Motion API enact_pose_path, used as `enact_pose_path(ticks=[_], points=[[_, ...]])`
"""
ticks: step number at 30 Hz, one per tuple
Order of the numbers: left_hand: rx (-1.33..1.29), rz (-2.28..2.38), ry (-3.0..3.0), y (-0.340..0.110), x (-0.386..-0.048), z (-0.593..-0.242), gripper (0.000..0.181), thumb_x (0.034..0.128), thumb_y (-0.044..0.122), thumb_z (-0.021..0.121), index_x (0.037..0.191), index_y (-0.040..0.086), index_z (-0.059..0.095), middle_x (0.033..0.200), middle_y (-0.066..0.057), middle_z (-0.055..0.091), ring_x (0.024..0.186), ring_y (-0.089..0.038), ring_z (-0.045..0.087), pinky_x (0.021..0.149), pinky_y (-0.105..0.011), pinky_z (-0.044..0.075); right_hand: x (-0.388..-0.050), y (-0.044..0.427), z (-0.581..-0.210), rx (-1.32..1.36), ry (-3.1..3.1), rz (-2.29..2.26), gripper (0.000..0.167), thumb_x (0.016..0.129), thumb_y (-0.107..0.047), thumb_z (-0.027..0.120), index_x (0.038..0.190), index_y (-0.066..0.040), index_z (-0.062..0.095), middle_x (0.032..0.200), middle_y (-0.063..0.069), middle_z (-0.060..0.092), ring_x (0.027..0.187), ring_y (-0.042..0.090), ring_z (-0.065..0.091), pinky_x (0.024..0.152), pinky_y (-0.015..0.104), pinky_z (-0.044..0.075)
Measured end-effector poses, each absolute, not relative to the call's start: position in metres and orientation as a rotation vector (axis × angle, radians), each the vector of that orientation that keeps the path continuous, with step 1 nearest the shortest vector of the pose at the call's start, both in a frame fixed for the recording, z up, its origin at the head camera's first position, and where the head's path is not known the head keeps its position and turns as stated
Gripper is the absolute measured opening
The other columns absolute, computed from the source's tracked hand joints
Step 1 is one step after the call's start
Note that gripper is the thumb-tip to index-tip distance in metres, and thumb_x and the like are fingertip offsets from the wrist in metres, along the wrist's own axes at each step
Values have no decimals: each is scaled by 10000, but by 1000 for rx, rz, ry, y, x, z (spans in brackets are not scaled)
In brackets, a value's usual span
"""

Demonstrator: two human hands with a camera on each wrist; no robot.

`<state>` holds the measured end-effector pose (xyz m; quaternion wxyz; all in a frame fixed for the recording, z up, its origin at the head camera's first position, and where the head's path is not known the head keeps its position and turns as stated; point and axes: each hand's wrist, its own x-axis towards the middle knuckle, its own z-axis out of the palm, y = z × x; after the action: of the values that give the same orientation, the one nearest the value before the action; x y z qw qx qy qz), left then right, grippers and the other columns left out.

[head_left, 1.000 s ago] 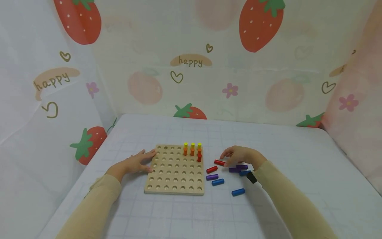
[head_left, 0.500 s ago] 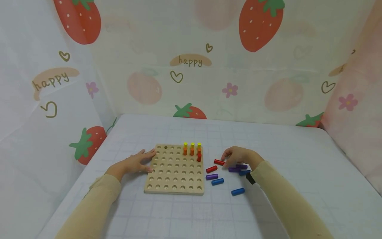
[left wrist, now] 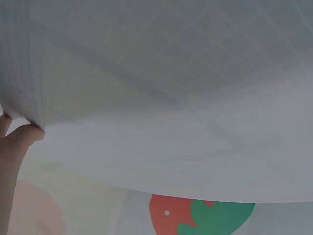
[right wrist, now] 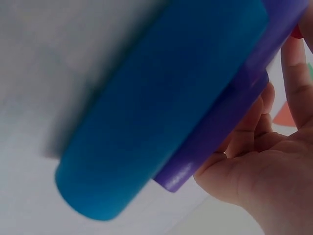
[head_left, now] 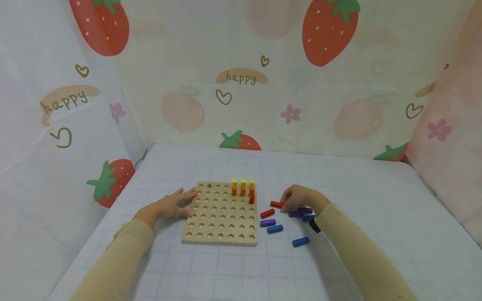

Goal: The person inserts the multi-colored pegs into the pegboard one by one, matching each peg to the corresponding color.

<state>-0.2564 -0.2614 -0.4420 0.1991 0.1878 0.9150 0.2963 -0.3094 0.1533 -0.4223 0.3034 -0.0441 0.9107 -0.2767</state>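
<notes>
A wooden peg board (head_left: 222, 221) with rows of round holes lies on the table. Yellow pegs (head_left: 243, 182), orange pegs (head_left: 242, 192) and one red peg (head_left: 251, 199) stand upright in its far right corner. My left hand (head_left: 171, 205) rests spread against the board's left edge. Right of the board, my right hand (head_left: 301, 198) pinches the end of a lying red peg (head_left: 276, 204); its fingertips are partly hidden. In the right wrist view, a blue peg (right wrist: 156, 112) and a purple peg (right wrist: 210, 137) lie close beside that hand, with a bit of red at the fingers.
Another red peg (head_left: 267, 213), a purple peg (head_left: 267, 223) and blue pegs (head_left: 275, 229) lie loose between the board and my right arm. Purple pegs (head_left: 296, 214) lie under my right wrist. A strawberry-print curtain (head_left: 241, 113) hangs behind the table.
The right hand's fingers have drawn together at the right end of the red peg, and the right forearm has shifted slightly left. The left hand and board stay put.
</notes>
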Motion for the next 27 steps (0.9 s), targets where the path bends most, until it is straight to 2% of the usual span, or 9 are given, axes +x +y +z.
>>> enact_pose_path(ticks=[14,22,27], points=[[531,835,2560,-262,-258,-445,863,863,368,696,1521,19,259,1596,-171,148,1428,-492,-12,1049,-730,-39,-308,156,-412,-83,2406,-851,178,845,-177,757,958,-75,665,927,48,604,876,208,516,753,313,436],[530,834,2560,-262,-258,-446,852,868,357,699,1520,19,266,1595,-172,153,1429,-489,-5,1048,-733,-33,-305,152,-400,-84,2435,-918,202,849,-175,756,980,-42,683,1000,73,626,964,249,530,881,441,483],[517,828,2566,-262,-256,-443,854,866,358,698,1522,26,264,1597,-163,155,1433,-481,-3,1052,-729,-27,-304,146,-389,-120,2448,-979,186,868,-145,731,995,-16,694,997,88,657,985,270,554,881,453,490]])
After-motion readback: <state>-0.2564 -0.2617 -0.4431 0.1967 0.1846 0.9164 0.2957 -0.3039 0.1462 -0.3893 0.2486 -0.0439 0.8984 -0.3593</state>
